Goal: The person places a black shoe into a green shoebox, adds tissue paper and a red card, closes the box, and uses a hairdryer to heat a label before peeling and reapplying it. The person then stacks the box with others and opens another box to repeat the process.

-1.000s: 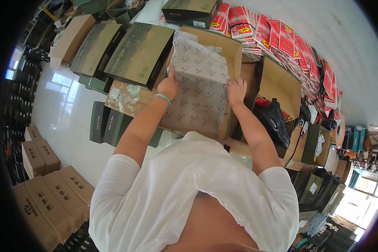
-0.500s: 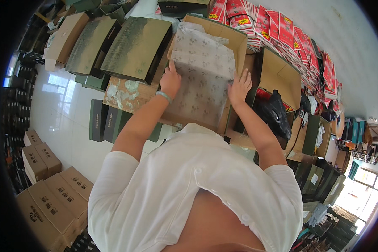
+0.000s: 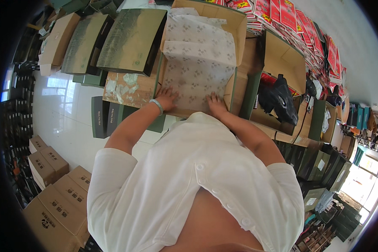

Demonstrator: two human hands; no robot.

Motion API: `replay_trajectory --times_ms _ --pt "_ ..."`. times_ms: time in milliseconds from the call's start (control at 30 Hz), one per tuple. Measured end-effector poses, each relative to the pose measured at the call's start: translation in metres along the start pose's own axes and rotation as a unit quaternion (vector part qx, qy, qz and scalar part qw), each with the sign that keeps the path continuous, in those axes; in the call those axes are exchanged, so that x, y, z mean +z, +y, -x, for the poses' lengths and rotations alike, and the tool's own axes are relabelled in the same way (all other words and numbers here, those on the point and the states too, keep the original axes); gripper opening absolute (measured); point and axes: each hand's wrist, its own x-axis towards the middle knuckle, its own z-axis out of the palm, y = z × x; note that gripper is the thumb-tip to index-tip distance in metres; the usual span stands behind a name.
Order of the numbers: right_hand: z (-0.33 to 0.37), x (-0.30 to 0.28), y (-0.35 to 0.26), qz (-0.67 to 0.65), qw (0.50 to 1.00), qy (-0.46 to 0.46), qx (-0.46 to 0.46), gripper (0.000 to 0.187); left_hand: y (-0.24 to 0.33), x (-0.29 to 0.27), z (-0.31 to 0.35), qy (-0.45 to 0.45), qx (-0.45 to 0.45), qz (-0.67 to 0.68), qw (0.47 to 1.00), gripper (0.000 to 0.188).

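Note:
In front of me stands an opened shoe box (image 3: pixel 240 42), its lid tipped back at the far side. Patterned white tissue paper (image 3: pixel 199 54) lines it and runs up over the inside of the lid. My left hand (image 3: pixel 167 99), with a light bracelet at the wrist, lies on the paper at the near left corner, fingers spread. Lower on the right, my right hand (image 3: pixel 216 103) rests flat on the paper near the box's near edge, fingers apart. Neither hand grips anything.
Right of it, another open box (image 3: pixel 283 63) holds a black plastic-wrapped item (image 3: pixel 279 101). Red printed packets (image 3: pixel 287 17) pile up behind. Closed green boxes (image 3: pixel 132 40) stand on the worn wooden table (image 3: pixel 124 90) at left. Brown cartons (image 3: pixel 56 210) stack at lower left.
Both hands have come down from the sides of the box toward its near end and now press on the paper. The view has shifted slightly.

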Motion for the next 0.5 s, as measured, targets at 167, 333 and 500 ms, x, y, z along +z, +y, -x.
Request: replay_trajectory --times_ms 167,333,500 --pt "0.008 0.005 0.003 -0.016 0.999 0.023 -0.029 0.062 0.008 -0.009 0.022 -0.037 0.016 0.015 0.999 0.071" --pt "0.015 -0.002 -0.002 0.036 0.998 0.031 -0.039 0.038 -0.002 -0.001 0.024 -0.001 0.057 0.014 0.998 0.065" --pt "0.006 0.009 -0.001 0.147 0.981 0.112 -0.065 0.025 0.004 -0.012 0.023 -0.001 -0.017 0.167 0.986 0.054"
